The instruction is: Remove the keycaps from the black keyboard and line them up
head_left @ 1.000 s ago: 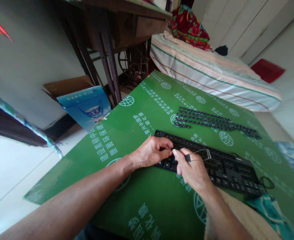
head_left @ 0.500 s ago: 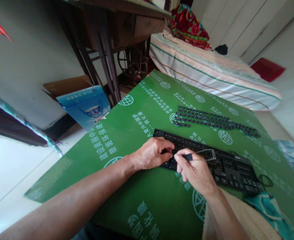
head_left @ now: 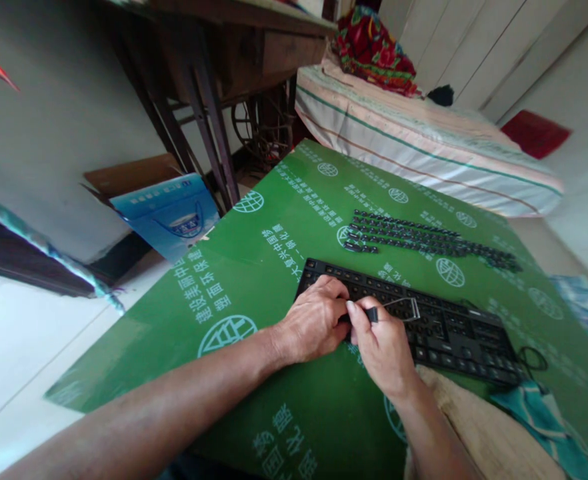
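On the green printed plastic board (head_left: 254, 267) sits the black full-size computer keyboard (head_left: 424, 327), angled away to the right. Beyond it, well apart, lie the pulled black keycaps (head_left: 424, 239), set out in neat rows that mirror the layout.

Progress, judging by the rows: a large share of caps is already off. The keyboard looks partly stripped, but blur makes it hard to tell which sockets are bare. The block under the hands at the left end seems to be what's in hand; how many caps are left I can't count.

Left hand (head_left: 317, 320) rests on the keyboard's left end, fingers curled down over the keys, bracing it. Can't tell if it pinches a cap; the fingertips are hidden behind the right hand.

Right hand (head_left: 381, 347) is closed on the thin wire keycap puller with a black grip (head_left: 394, 308), thumb and forefinger pinched on the grip, wire loop pointing right over the keys, no cap visible in the loop.

Versus 1 s ago: both hands sit slightly closer together and nearer the keyboard's near-left corner. The left hand has slid in toward the right one; they now touch or nearly so. The puller loop is in about the same attitude. The keycap rows are unchanged.
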`<state>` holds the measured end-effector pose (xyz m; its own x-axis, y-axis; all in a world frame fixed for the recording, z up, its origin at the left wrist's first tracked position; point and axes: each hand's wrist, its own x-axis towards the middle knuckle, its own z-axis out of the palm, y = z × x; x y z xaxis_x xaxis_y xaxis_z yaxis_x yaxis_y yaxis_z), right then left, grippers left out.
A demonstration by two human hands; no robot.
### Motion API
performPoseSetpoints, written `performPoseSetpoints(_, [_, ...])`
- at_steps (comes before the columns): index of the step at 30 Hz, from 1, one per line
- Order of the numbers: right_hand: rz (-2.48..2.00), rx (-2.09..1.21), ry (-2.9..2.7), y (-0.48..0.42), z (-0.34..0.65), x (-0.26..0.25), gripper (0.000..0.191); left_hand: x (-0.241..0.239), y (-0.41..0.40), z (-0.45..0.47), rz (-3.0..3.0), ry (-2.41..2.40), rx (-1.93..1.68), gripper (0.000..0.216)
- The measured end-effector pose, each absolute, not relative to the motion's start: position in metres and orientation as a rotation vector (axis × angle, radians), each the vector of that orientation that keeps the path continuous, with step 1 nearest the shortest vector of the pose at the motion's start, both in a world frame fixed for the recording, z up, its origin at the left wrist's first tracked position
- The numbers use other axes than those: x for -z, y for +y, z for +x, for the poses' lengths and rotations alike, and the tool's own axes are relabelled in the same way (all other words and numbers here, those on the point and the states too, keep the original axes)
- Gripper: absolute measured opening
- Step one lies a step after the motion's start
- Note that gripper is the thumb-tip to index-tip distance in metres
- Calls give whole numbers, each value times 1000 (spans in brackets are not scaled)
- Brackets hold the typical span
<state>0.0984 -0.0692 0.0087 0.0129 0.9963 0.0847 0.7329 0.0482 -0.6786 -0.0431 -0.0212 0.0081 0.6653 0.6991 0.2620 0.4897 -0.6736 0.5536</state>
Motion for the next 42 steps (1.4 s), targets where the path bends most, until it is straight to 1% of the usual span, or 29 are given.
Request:
performPoseSetpoints(7, [-1752, -500, -1730, -71, 96, -5, 36, -4, -20, -43, 2453, 953, -605, 8])
performPoseSetpoints(16, [-1721, -516, -1639, -73, 95, -1, 38, -3, -20, -44, 2455, 933, -629, 11])
performPoseSetpoints(24, [-1653, -715, -1449, -73, 100, 4, 37, -1, -21, -44, 2497, 899, -601, 15])
performPoseSetpoints(30, [-1586, -907, -1257, -70, 100, 1, 38, -2, -17, -47, 2434, 815, -687, 17])
performPoseSetpoints(37, [-1532, -922, -1341, -72, 102, 1, 36, -4, -13, -49, 2299, 781, -710, 13])
performPoseSetpoints(42, [-1525, -910, -1363, -73, 103, 1, 34, -1, -14, -49, 2171, 833, -807, 11])
